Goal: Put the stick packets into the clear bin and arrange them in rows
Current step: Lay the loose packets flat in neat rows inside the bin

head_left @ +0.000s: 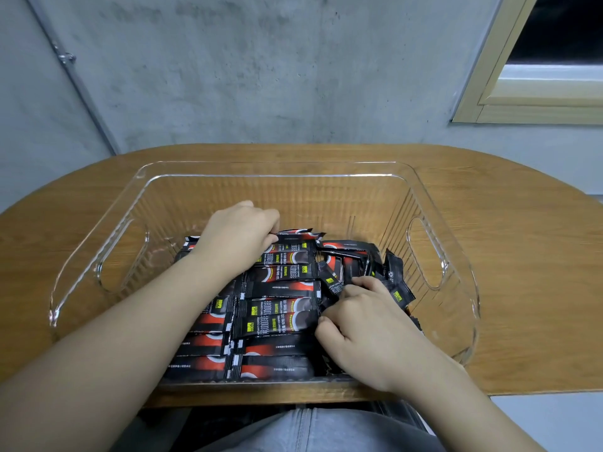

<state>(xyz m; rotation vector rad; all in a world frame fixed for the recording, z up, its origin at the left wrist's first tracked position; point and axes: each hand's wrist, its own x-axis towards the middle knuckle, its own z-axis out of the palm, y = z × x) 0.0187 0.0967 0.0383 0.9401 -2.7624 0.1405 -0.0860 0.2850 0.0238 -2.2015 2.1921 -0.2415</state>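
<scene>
A clear ribbed bin (270,171) with cut-out handles stands on the wooden table. Inside lie several black-and-red stick packets (280,288), laid flat in two columns at the left and middle. A loose, jumbled pile of packets (355,252) fills the right side, some standing on end. My left hand (238,233) is in the bin at the far end of the middle column, fingers curled on the top packet's edge. At the right edge of that column, my right hand (362,318) has its fingers bent against the packets beside the jumbled pile.
The oval wooden table (522,256) carries only the bin and ends close to a grey concrete wall. A window frame (509,93) is at the upper right. A metal conduit runs down the wall at the left. My lap in grey fabric shows below the table's near edge.
</scene>
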